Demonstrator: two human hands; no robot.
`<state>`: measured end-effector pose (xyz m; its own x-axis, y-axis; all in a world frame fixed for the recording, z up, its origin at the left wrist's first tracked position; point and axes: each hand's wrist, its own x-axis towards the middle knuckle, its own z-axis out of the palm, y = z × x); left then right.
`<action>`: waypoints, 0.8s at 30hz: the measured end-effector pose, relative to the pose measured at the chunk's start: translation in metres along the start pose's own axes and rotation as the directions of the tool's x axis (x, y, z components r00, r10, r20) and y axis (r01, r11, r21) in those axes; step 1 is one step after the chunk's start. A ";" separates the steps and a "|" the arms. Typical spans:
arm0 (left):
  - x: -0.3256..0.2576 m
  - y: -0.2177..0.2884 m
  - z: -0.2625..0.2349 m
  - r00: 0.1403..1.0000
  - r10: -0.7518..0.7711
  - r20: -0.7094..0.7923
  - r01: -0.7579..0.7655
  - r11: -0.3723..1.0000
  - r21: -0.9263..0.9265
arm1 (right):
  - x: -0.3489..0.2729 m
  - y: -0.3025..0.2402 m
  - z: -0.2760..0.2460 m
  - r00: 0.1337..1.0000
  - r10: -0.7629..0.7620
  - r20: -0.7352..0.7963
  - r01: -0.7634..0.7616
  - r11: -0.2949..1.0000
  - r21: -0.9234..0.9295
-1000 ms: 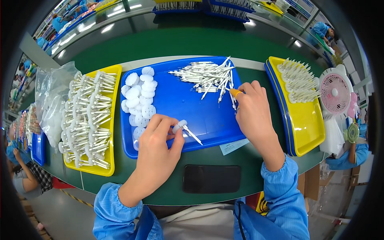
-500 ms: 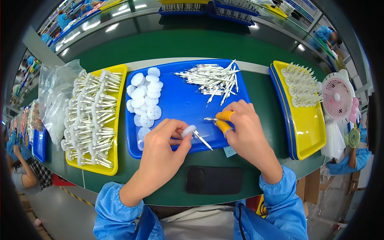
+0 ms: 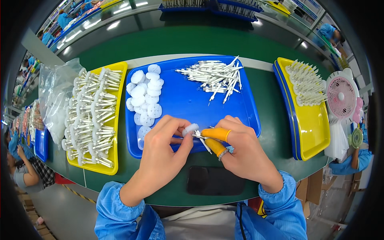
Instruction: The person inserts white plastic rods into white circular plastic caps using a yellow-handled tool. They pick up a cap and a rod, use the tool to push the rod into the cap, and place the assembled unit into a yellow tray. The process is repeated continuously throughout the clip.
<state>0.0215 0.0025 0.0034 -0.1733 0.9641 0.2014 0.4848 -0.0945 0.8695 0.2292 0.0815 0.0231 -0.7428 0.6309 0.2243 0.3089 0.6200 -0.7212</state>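
Green worktop (image 3: pixel 268 108) is filling mid-frame, factory room curving around it. Just changed: my left hand (image 3: pixel 162 150), lower centre, is staying put, pinching a white disc (image 3: pixel 191 129); my right hand (image 3: pixel 246 142) is now meeting it from the right, yellow finger cots (image 3: pixel 216 134) gripping a slim stick (image 3: pixel 197 136), mostly hidden; can't tell whether it's touching the disc. So the parts are coming together, I'd judge. Another stick (image 3: pixel 208 148) is already jutting below the disc. Materials, left to right: clear crinkly bag (image 3: pixel 56 100) is slumping; yellow tray (image 3: pixel 114 154) is holding rows of stick-studded discs; blue plastic tray (image 3: pixel 180 100) is carrying round, frosted-looking discs (image 3: pixel 139 91) left, thin smooth sticks (image 3: pixel 210 74) upper right; glossy black phone (image 3: pixel 216 181) is lying below; second yellow tray (image 3: pixel 314 138) is sitting right, round-grilled pink fan (image 3: pixel 340 96) beside it.
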 end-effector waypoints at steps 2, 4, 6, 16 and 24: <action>0.000 0.000 0.000 1.000 0.008 -0.004 -0.008 1.000 0.007 | -0.001 0.003 0.002 1.000 0.010 -0.010 -0.010 1.000 -0.008; 0.000 0.002 0.001 1.000 0.023 -0.011 -0.023 1.000 0.013 | 0.000 0.003 0.003 0.999 0.040 -0.005 -0.040 0.999 0.004; 0.000 0.002 0.001 1.000 0.029 -0.009 -0.029 0.999 0.019 | 0.001 -0.002 0.002 0.995 0.094 0.017 -0.094 0.995 0.037; -0.001 0.000 0.002 0.998 0.054 -0.012 -0.053 0.997 0.060 | 0.001 0.005 -0.002 0.999 0.026 0.048 -0.023 0.999 -0.045; -0.003 -0.002 0.004 1.000 -0.015 -0.002 0.015 0.998 0.059 | 0.004 0.004 0.004 1.000 -0.012 -0.004 0.011 0.996 -0.093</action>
<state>0.0249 0.0011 -0.0006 -0.1820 0.9650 0.1889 0.5321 -0.0649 0.8442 0.2252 0.0848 0.0181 -0.7438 0.6255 0.2355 0.3541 0.6676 -0.6549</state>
